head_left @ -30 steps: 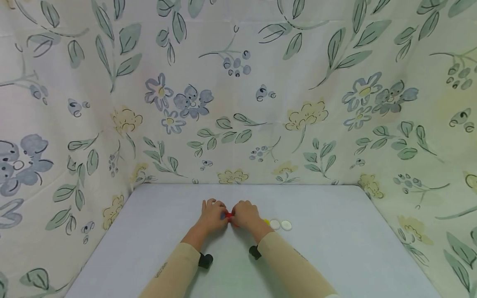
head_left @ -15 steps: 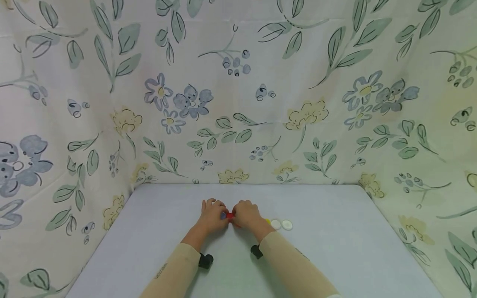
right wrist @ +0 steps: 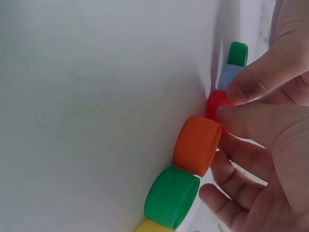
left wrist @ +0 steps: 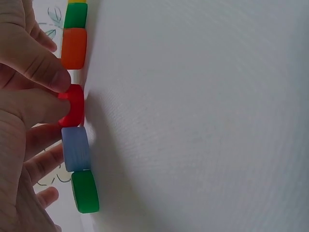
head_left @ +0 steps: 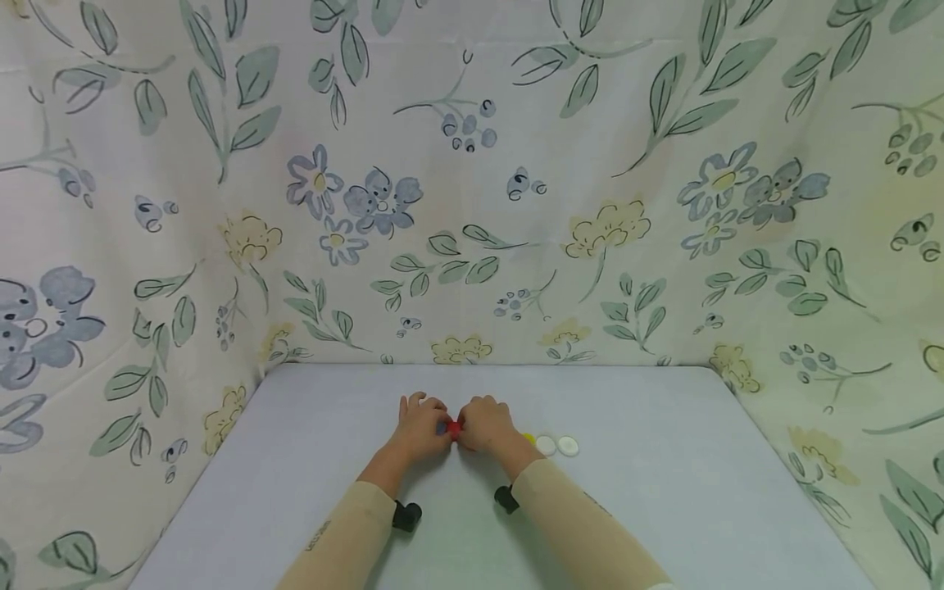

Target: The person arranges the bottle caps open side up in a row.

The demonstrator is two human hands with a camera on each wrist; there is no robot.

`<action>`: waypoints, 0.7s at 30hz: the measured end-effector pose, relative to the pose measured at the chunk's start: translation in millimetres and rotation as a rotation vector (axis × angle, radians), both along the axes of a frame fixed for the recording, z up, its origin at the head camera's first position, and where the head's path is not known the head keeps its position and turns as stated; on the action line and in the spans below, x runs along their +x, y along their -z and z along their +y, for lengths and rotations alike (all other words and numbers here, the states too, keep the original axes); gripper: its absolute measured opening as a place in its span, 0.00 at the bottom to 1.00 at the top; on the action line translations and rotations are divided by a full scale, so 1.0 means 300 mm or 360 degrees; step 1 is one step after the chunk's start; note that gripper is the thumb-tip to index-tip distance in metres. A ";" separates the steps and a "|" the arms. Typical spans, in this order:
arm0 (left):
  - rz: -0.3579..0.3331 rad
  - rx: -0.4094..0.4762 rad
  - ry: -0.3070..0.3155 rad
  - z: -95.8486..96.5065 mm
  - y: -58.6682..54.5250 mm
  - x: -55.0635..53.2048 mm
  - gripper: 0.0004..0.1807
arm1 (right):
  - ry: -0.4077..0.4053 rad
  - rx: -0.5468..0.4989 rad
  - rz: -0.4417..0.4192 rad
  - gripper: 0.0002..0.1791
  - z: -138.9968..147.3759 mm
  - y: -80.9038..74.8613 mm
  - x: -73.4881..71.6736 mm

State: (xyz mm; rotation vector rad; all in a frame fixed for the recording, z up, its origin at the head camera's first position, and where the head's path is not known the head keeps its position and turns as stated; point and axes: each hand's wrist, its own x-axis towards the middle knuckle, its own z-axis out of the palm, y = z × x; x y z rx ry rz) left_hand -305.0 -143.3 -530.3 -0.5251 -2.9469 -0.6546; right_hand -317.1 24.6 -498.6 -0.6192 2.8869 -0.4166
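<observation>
A red bottle cap [head_left: 454, 428] stands on edge on the table between both hands. My left hand [head_left: 423, 428] holds it from the left, its thumb on the near side in the left wrist view. From the right, my right hand [head_left: 487, 424] grips the same cap, thumb against its face in the right wrist view. To its left come a blue cap [left wrist: 76, 150] and a green cap [left wrist: 85, 192], the blue one close beside it. On the right side an orange cap [right wrist: 198, 145] and another green cap [right wrist: 171, 198] sit in the row. The hands partly cover the red cap.
Further right, a yellow cap [head_left: 528, 438] shows beside the right wrist, followed by two white caps [head_left: 556, 445]. The white table [head_left: 634, 508] ends at a floral cloth [head_left: 472, 311] hanging behind and along the sides. Each wrist carries a small black camera.
Both hands stay nearly in place at the red cap, with only slight finger shifts. The other visible caps have not moved.
</observation>
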 end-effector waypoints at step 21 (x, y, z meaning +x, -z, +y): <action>0.0065 0.0098 0.0060 -0.019 -0.029 -0.013 0.02 | 0.0031 -0.0107 0.0112 0.05 0.011 0.004 -0.012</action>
